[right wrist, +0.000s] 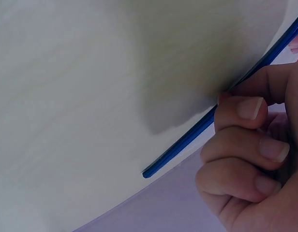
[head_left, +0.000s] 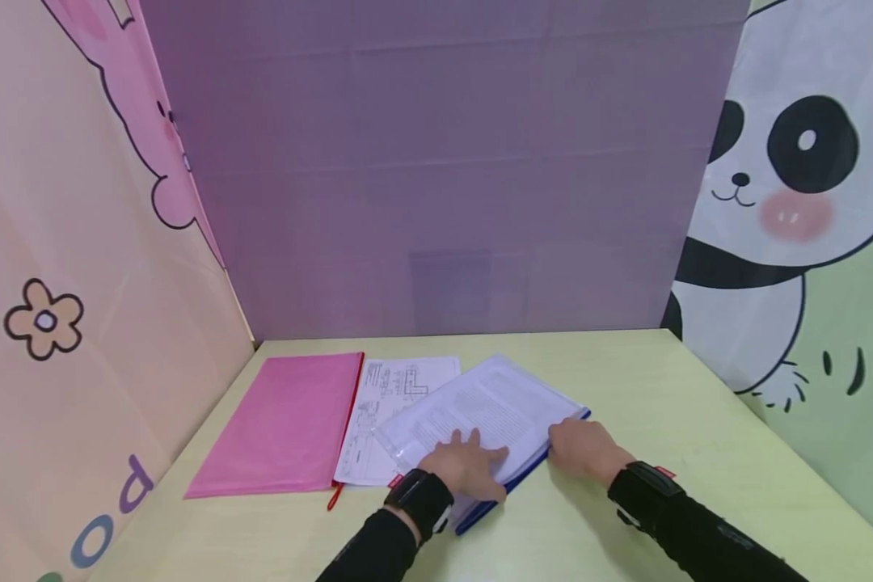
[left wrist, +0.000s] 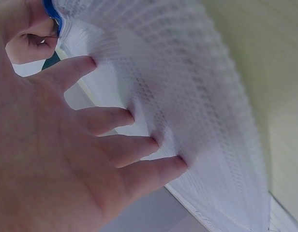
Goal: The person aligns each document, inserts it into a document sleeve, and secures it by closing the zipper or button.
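A see-through mesh document pouch with printed paper inside lies slanted at the middle of the table. Along its near right side runs a blue zipper edge. My left hand lies on the pouch near its lower end, fingers spread; in the left wrist view its fingertips press against the fine mesh. At the upper end of the blue edge, my right hand pinches that edge between thumb and index finger, the other fingers curled. Whether it holds a zipper pull is hidden.
A pink pouch with a red zipper and hanging pull lies to the left. Between the pouches, a sheet with printed diagrams lies partly under the mesh one. Patterned cloth panels stand around the pale wooden table.
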`<state>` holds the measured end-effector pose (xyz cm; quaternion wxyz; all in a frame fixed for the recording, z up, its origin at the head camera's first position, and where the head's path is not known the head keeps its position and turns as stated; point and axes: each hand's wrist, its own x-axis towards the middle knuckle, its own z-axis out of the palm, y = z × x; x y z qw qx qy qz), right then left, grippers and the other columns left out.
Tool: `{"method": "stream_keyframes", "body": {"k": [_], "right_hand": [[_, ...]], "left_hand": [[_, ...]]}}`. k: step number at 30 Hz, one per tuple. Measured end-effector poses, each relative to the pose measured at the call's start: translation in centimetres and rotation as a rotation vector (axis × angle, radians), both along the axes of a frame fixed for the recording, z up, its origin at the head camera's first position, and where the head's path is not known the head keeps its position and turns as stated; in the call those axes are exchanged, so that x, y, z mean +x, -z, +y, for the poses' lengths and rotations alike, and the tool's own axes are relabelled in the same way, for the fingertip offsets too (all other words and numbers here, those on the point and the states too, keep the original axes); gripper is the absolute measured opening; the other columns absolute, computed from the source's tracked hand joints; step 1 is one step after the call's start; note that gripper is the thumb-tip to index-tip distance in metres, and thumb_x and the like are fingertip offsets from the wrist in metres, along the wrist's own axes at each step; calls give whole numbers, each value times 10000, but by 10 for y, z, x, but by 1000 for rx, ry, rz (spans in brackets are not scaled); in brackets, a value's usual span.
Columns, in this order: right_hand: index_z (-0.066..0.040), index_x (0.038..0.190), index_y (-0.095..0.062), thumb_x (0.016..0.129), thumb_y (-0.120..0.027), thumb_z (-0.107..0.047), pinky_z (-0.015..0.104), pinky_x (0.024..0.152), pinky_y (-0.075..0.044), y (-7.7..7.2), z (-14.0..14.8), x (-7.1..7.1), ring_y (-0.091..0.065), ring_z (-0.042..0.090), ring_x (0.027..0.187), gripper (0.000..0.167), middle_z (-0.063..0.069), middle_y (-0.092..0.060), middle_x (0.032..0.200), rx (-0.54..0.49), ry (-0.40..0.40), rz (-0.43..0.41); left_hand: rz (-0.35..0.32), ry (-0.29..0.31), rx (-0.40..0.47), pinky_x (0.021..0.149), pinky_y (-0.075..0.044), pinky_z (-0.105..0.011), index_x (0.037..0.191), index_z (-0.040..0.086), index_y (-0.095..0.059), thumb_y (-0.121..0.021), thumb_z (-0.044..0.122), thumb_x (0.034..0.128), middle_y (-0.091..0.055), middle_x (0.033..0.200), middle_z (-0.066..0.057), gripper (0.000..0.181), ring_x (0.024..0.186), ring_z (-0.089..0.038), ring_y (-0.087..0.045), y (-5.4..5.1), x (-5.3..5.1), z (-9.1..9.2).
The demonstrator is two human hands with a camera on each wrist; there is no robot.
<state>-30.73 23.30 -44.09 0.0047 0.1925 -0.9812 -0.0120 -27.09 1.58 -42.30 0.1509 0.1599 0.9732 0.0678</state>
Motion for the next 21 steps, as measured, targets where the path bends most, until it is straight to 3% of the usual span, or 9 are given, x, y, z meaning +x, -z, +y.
{"method": "stream_keyframes", "body": {"k": [13,21], "right_hand": [[-30,845,-615,927,-665,-112,453,680,-485,1,-7,3,-493,248,690,126,64,-517,728,-27,-5,-46],[-21,837,-615,913,-669,-100,468,654,-493,1,-8,5,-495,248,664,122,73,-525,717,-29,-9,-22]], "left_hand": [[19,1,-6,1171,-285,-554,1475,488,-494,-688,573,823,-338,1631,-90,685,1501,-384,-265,1,0,0],[10,-2,-15,1171,-284,-558,1477,500,-484,-688,589,828,-334,1635,-75,686,1507,-374,-257,1,0,-1]]}}
